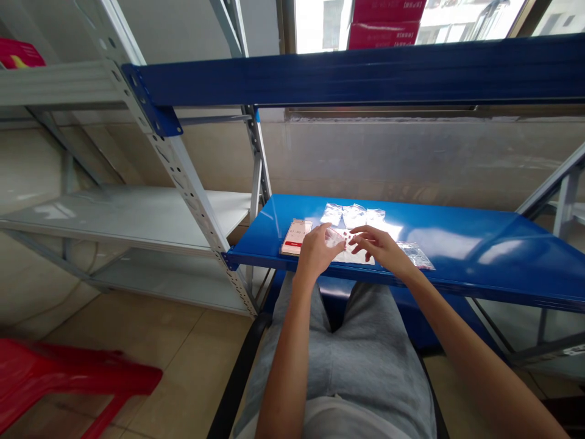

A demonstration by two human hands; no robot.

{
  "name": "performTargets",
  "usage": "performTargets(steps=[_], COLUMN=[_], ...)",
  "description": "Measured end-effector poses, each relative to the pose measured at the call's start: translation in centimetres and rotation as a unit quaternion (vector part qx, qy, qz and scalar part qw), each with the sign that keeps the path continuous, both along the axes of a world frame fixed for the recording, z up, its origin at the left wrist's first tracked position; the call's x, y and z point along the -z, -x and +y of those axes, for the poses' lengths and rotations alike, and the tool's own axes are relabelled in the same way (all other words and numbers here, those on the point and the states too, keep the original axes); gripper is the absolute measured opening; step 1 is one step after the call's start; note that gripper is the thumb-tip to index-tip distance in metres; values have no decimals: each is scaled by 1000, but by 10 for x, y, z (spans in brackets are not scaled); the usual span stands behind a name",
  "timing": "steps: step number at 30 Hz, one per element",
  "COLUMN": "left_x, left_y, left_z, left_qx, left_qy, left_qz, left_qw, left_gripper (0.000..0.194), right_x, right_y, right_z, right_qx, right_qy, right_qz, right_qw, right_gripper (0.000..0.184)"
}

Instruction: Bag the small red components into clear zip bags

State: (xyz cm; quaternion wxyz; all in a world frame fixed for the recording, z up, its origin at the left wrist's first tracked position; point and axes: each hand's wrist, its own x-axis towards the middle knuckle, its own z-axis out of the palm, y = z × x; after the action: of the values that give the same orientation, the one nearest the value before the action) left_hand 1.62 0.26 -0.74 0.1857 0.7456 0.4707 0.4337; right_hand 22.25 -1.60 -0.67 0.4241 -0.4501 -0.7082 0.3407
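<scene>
Both of my hands meet over a small clear plastic bag (343, 241) with red specks inside, held just above the blue shelf (479, 244). My left hand (315, 249) pinches its left side with curled fingers. My right hand (379, 246) pinches its right side. Under the hands lies a pale sheet or flat bag (354, 258). Three clear bags (353, 214) lie in a row just behind the hands. Another clear bag (417, 255) lies to the right of my right wrist. A white and red card or small box (297, 236) lies to the left of my left hand.
A blue upper shelf beam (365, 73) runs overhead with red boxes (386, 24) on it. A grey metal rack (128, 213) stands to the left. A red plastic stool (59, 378) is on the tiled floor at lower left. My legs in grey trousers are under the shelf.
</scene>
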Motion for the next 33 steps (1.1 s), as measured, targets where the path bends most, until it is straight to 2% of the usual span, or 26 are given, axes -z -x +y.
performTargets(steps=[3, 5, 8, 11, 16, 33], left_x=[1, 1, -1, -1, 1, 9], left_y=[13, 21, 28, 30, 29, 26], left_z=[5, 7, 9, 10, 11, 14], left_qx=[-15, -17, -17, -31, -32, -10], left_qy=[42, 75, 125, 149, 148, 134], left_qz=[-38, -74, -117, -135, -128, -103], left_qw=[998, 994, 985, 979, 980, 986], left_gripper=[59, 61, 64, 64, 61, 63], right_x=[18, 31, 47, 55, 57, 56], right_y=[-7, -7, 0, 8, 11, 12], right_z=[17, 28, 39, 42, 41, 41], right_qx=[91, 124, 121, 105, 111, 113], right_qy=[-64, -90, -109, -120, -125, -113], right_qz=[-102, -171, -238, -281, -321, -339], right_qw=[989, 973, 958, 946, 932, 927], right_gripper=[23, 17, 14, 13, 13, 17])
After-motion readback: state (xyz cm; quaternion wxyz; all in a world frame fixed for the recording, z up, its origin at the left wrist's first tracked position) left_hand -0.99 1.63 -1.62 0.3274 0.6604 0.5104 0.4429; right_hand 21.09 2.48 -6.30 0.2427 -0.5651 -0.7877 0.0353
